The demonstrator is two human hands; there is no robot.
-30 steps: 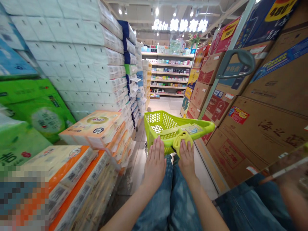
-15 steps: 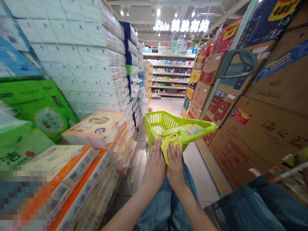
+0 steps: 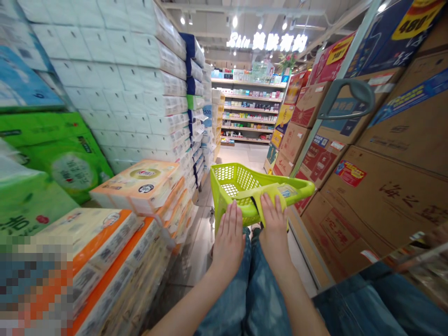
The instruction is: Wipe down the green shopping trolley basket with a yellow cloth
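Observation:
A lime-green shopping basket (image 3: 219, 200) with latticed walls stands in front of my knees, its handle end pointing right. My left hand (image 3: 230, 240) rests on its near rim, fingers stretched out and holding nothing. To the right, my right hand (image 3: 275, 228) presses a yellow cloth (image 3: 273, 190) onto the rim, near a label. The cloth drapes over the edge, and part of it is hidden under my fingers.
Tissue packs (image 3: 136, 179) are stacked close on the left. Cardboard cartons (image 3: 402, 196) line the right, behind a grey loop handle (image 3: 367, 100). Beyond the basket, a tiled aisle leads to shelves (image 3: 248, 109) of small goods.
My right hand has slid right along the rim with the cloth, away from my left hand. The cloth has gone from bunched to spread out. My left hand has barely shifted.

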